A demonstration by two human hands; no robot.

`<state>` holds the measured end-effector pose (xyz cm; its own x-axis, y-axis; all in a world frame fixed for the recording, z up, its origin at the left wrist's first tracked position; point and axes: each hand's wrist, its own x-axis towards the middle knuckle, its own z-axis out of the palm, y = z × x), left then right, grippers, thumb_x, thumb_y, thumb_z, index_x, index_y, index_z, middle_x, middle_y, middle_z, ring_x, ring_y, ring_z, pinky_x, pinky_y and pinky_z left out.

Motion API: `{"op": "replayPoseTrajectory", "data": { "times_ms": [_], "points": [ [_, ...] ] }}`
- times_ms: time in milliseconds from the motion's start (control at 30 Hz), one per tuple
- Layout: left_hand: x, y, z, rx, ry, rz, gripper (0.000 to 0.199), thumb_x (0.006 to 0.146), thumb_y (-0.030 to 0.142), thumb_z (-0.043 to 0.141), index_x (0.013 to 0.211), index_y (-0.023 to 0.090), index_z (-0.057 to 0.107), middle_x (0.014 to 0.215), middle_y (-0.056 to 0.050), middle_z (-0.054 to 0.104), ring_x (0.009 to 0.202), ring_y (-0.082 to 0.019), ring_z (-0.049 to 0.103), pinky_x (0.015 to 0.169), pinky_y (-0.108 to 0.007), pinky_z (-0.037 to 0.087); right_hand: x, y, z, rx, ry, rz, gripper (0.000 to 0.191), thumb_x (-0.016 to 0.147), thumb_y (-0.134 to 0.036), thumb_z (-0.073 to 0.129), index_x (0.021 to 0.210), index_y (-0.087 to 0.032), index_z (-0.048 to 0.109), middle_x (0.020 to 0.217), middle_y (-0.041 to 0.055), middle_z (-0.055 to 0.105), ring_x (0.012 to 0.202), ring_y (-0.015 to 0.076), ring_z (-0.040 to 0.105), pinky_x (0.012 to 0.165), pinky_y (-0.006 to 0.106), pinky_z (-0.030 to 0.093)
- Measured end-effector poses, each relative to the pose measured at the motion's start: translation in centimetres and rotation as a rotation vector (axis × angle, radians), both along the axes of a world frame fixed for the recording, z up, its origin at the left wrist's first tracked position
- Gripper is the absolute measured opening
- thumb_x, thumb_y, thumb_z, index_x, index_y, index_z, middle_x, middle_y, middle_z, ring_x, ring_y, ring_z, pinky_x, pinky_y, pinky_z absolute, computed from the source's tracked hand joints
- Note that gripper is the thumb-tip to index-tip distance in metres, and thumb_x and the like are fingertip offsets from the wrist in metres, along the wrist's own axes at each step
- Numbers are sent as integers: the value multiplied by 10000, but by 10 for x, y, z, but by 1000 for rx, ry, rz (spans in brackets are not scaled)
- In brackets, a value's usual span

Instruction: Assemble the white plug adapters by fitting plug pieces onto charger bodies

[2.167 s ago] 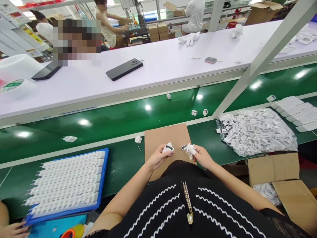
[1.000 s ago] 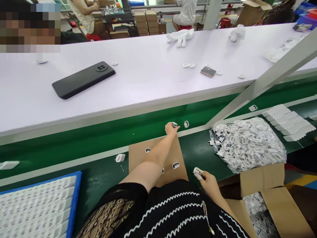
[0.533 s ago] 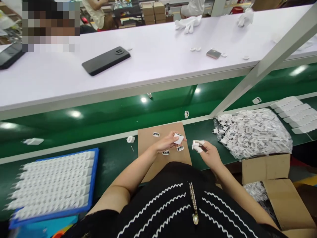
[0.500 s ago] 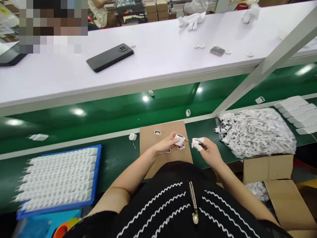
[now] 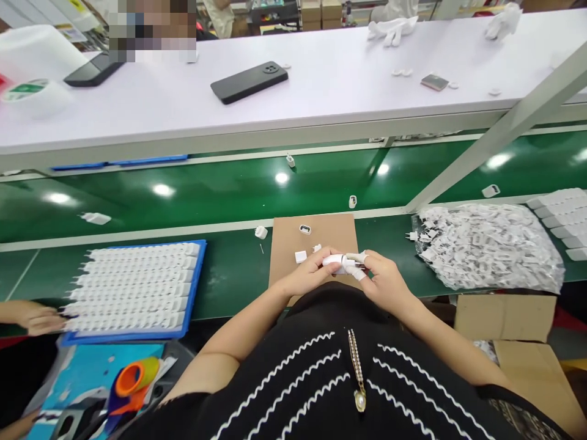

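Note:
Between my two hands, over a brown cardboard sheet (image 5: pixel 284 244), is a white charger housing (image 5: pixel 332 263). My left hand (image 5: pixel 314 274) is closed around the housing. My right hand (image 5: pixel 385 280), with white covers on its fingertips, pinches a white plug cap (image 5: pixel 351 262) with metal pins against the housing's right end. The fingers partly hide the joint, so I cannot tell whether the two are fully together. Lying on the cardboard are an open housing (image 5: pixel 305 229), a white charger block (image 5: pixel 301 256) and a small white piece (image 5: pixel 317 248).
At left, a co-worker's hand (image 5: pixel 41 318) touches the blue tray (image 5: pixel 196 287) of chargers in rows. A plastic bag of white plug parts (image 5: pixel 486 247) lies right, above an open carton (image 5: pixel 504 315). A black phone (image 5: pixel 250 81) rests on the shelf, whose slanted post (image 5: pixel 477 146) stands right.
My hands have come together, bringing the plug cap to the housing's end. The view has shifted, and a co-worker's hand now shows at the blue tray.

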<state>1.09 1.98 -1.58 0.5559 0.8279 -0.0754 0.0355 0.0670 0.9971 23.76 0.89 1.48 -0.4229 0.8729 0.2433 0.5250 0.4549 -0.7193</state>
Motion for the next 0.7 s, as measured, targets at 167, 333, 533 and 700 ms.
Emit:
{"op": "replayPoseTrajectory", "data": {
  "times_ms": [167, 333, 533, 700],
  "points": [
    [0, 2, 6, 99, 76, -85, 446, 1038, 561, 486, 1272, 186, 544, 1160, -101, 610, 980, -198, 570, 902, -347, 478, 1, -10, -1, 115, 59, -58, 130, 961, -163, 577, 975, -186, 704, 857, 67, 689, 748, 188, 639, 692, 288, 535],
    [1, 5, 10, 183, 82, -159, 440, 1048, 562, 455, 1292, 200, 509, 1234, -113, 601, 1055, -217, 583, 952, -368, 476, 3, -18, -1, 128, 77, -117, 150, 959, -181, 611, 1041, -181, 737, 850, 64, 712, 726, 187, 661, 684, 289, 563],
    [1, 1, 14, 205, 30, -181, 395, 1058, 516, 464, 1283, 195, 510, 1226, -116, 594, 1053, -216, 578, 939, -369, 476, 2, -26, 6, 184, 111, -131, 183, 966, -187, 603, 1077, -182, 748, 897, 79, 732, 764, 192, 688, 699, 291, 579],
    [0, -4, 13, 176, 7, -164, 424, 1053, 539, 462, 1296, 196, 509, 1202, -112, 584, 968, -193, 558, 879, -344, 482, 0, -28, 9, 105, 184, -134, 211, 932, -153, 619, 1085, -194, 757, 899, 58, 744, 741, 174, 693, 696, 279, 587]
  ]
}}
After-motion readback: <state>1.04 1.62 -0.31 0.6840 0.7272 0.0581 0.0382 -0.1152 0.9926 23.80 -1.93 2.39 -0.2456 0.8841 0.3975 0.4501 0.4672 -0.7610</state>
